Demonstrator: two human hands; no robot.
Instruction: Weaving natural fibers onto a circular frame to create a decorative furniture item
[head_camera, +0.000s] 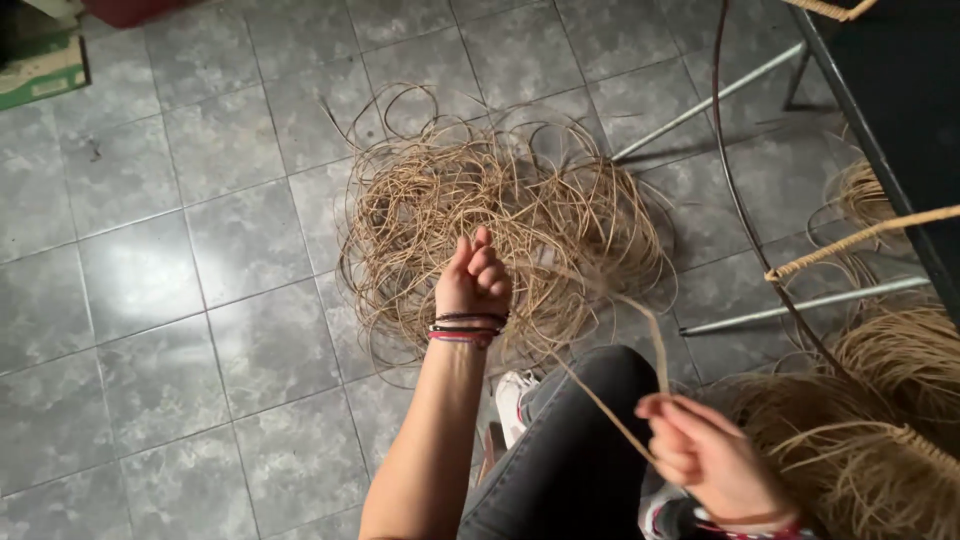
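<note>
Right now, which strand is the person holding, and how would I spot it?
Start at the big tangled pile of tan cane on the grey tile floor. One flat strand leaves it, crosses the dark trouser knee and ends pinched in the right hand. Unlike the loose curls, it is pulled straight.

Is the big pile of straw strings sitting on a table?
No, the tangled pile of tan strands lies on the grey tiled floor, just beyond the left hand.
</note>
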